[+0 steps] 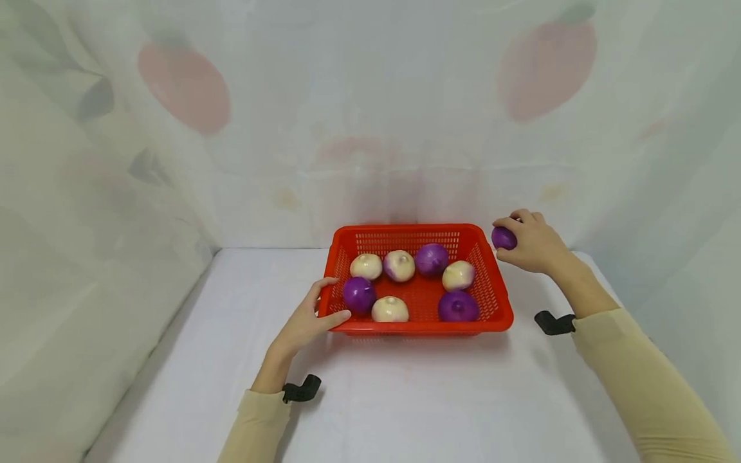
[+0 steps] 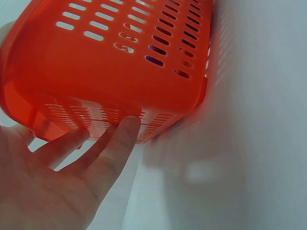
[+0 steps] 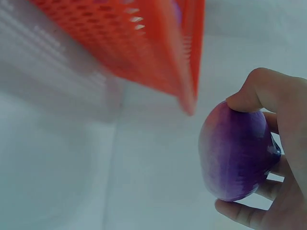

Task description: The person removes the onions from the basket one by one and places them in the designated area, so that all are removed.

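A red plastic basket (image 1: pixel 417 328) with slotted walls holds several round turnips, some showing a glossy purple side (image 1: pixel 431 260), others a creamy white one (image 1: pixel 390 309). My left hand (image 1: pixel 309 315) grips the basket's left end, thumb over the front corner of the rim. In the left wrist view its fingers (image 2: pixel 112 148) lie against the outer wall. Beyond the basket's right rim, my right hand (image 1: pixel 529 243) holds another turnip (image 3: pixel 235 153), deep purple fading to pale on one side. Thumb and fingers spread around it, and the palm side partly hides it in the head view.
The basket is on a white-covered table (image 1: pixel 405 399), near its back edge. Behind hangs a pale curtain (image 1: pixel 370 128) with faded fruit prints, and more cloth closes in both sides. Each wrist carries a black camera mount (image 1: pixel 302 389).
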Demonstrator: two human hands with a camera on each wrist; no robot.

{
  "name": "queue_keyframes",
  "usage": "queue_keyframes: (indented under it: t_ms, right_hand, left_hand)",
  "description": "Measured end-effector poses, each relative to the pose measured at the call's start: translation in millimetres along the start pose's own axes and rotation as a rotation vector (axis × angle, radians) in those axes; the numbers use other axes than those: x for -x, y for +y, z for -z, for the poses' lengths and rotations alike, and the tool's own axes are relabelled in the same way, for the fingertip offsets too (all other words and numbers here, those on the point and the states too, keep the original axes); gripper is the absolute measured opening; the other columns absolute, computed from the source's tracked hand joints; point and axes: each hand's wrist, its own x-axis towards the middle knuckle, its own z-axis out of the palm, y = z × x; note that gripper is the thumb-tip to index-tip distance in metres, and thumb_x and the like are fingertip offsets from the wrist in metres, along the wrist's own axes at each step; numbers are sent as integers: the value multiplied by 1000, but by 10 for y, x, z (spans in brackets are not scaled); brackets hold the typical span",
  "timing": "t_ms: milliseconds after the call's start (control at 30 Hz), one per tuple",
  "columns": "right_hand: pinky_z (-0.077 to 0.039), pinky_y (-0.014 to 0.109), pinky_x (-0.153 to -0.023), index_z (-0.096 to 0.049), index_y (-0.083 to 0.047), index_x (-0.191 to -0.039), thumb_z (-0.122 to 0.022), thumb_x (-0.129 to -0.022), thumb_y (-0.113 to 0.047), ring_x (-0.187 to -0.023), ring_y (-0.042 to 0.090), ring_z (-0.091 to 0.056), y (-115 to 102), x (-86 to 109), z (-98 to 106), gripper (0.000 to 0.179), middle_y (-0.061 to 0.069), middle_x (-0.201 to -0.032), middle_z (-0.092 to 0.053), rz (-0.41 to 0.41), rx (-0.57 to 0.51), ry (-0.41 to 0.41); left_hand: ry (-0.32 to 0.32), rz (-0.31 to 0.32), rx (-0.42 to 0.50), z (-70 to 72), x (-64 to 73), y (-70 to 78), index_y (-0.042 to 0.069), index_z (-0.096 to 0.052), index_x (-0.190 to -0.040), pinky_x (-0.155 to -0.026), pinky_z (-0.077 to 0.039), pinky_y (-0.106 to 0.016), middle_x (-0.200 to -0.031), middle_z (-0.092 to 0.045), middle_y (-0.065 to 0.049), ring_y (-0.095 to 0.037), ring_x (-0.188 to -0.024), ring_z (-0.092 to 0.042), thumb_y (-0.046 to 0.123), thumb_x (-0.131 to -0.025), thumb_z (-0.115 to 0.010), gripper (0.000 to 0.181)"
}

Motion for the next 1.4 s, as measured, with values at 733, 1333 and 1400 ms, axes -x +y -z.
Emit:
queue_keyframes:
  t_ms: [733, 1333, 1400]
  right_hand:
    - [-46, 70, -90, -51, -3, -141, -67, -90, -27, -121, 57, -39, 484, 58, -690, 59, 36, -139, -40, -110, -59, -79]
    - [-42, 73, -95, -45, 0, -146, -64, -93, -36, -124, 56, -38, 570, 85, -879, 67, 35, -143, -39, -96, -58, -156]
    - [-43, 73, -94, -45, 0, -147, -64, -93, -36, -124, 56, -38, 577, 91, -840, 67, 35, -143, -39, -91, -58, -157]
  left_hand:
    - [-5, -28, 36, -34, -13, -29, 24, -36, -151, -103, -46, -59, -146, -46, -11, -33, -127, -51, 34, -89, -79, 76]
    - [-10, -34, 51, -32, -9, -44, 23, -36, -150, -105, -44, -59, -147, -47, -11, -33, -130, -50, 32, -89, -78, 75]
    - [-9, -37, 54, -28, 0, -30, 22, -36, -151, -105, -44, -59, -147, -46, -11, -33, -130, -50, 32, -89, -79, 76]
